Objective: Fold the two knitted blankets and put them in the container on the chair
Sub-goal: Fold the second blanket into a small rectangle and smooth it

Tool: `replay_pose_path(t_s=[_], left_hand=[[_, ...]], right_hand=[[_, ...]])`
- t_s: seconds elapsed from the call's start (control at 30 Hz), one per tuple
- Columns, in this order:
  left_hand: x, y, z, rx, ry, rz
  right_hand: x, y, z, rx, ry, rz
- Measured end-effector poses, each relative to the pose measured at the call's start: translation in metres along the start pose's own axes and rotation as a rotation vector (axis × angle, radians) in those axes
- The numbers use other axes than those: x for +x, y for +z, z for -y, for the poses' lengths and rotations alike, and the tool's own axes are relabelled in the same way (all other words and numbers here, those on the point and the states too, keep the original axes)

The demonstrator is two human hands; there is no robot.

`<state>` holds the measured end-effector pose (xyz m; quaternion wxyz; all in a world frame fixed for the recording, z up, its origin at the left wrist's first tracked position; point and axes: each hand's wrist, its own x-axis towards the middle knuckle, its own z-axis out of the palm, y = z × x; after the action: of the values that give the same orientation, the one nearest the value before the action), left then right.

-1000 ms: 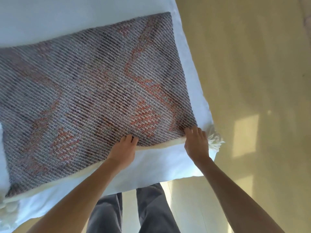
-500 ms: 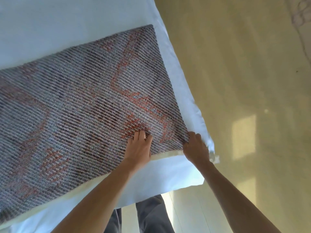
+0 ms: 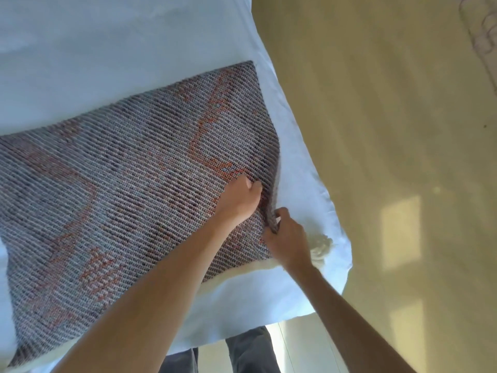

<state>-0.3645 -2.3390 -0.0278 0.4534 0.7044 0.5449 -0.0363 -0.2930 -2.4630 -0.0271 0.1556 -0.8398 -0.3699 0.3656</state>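
Note:
A grey knitted blanket [image 3: 121, 189] with an orange pattern lies spread flat on a white bed [image 3: 107, 63]. My left hand [image 3: 239, 200] rests on its right part with fingers curled into the knit. My right hand [image 3: 285, 238] pinches the blanket's right edge and lifts it a little off the bed. A cream tassel [image 3: 321, 244] shows at the near right corner. Only one blanket is in view; the container and chair are out of view.
The bed's corner [image 3: 336, 265] ends just right of my hands. Pale wooden floor [image 3: 390, 130] with sunlit patches lies to the right. My grey trouser legs [image 3: 247, 351] stand at the bed's near edge. A patterned fabric [image 3: 484, 28] shows at the top right.
Both hands have moved from the blanket's near edge up along its right side. My left hand has curled into the knit, and my right hand has raised the right edge.

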Motion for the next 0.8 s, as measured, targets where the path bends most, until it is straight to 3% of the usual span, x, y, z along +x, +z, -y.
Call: replay_pose_path(t_s=[0.3, 0.8], left_hand=[[0.022, -0.095, 0.015, -0.207, -0.106, -0.254], [-0.042, -0.234, 0.222, -0.296, -0.291, -0.398]], right_hand=[[-0.073, 0.071, 0.096, -0.082, -0.348, 0.065], [-0.156, 0.225, 0.218, -0.133, -0.313, 0.234]])
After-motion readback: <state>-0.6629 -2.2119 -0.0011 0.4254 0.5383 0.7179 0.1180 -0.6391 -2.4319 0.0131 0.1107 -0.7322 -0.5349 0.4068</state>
